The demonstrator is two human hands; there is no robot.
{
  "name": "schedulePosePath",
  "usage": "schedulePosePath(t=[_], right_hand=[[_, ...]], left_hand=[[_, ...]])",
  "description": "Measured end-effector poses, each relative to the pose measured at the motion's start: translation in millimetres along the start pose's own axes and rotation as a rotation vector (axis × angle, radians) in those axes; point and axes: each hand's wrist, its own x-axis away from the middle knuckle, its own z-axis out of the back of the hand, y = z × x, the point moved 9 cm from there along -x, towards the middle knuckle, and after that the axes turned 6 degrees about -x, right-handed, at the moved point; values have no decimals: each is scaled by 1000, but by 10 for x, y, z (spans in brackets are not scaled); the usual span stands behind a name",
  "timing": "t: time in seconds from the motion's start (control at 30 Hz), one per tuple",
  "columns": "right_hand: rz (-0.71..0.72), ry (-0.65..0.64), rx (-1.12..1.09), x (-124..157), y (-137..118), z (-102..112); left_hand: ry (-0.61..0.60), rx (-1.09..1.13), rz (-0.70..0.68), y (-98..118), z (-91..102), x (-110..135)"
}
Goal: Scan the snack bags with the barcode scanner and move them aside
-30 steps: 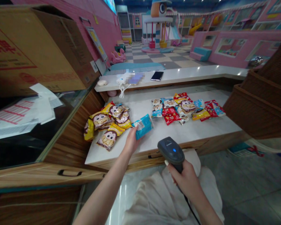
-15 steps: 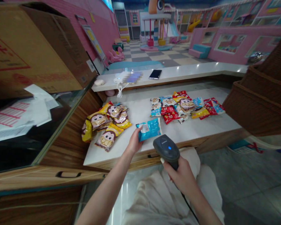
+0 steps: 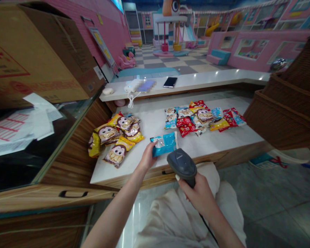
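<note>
My left hand (image 3: 149, 155) grips a blue snack packet (image 3: 165, 144) by its left end, with its label side facing up over the white counter (image 3: 155, 120). In my right hand (image 3: 197, 189) is a dark barcode scanner (image 3: 182, 164), its head pointing at the packet from close by. A cord runs down from its handle. Left of my left hand lies a pile of yellow monkey-face snack packets (image 3: 119, 151). Beyond the blue packet, to the right, red, blue, white and yellow snack packets (image 3: 187, 129) lie in a mixed heap.
A cardboard box (image 3: 54, 58) and papers (image 3: 38, 120) sit on the glass-topped cabinet at left. Along the raised ledge (image 3: 201, 77) lie a phone (image 3: 170, 82) and a white cable (image 3: 130, 100). A wicker basket (image 3: 286, 110) juts in at right, above a white bucket (image 3: 297, 155).
The blue light on top of the scanner has gone out. Both hands keep nearly the same pose, and the whole view has shifted slightly.
</note>
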Motion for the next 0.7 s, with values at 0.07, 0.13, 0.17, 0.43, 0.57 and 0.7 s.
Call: schedulePosePath(t=[0.07,0.13,0.17,0.43,0.57,0.7], right_hand=[[-4,12,-7,4,5,12],[-12,20,-13,11,23,28],[-16,23,-13,16,37,42],[-24,97,-5,70,146,281],[-47,101,-13,94,186,347],[-38,113,-22,103,198,370]], left_hand=[[40,11,55,-44,37,5],[66,19,66,-47,56,20],[90,19,67,-47,74,30],[86,-336,-474,620,-319,29],[-70,-672,-837,1053,-1132,-105],[-149,-1136,-989,998,-1820,-438]])
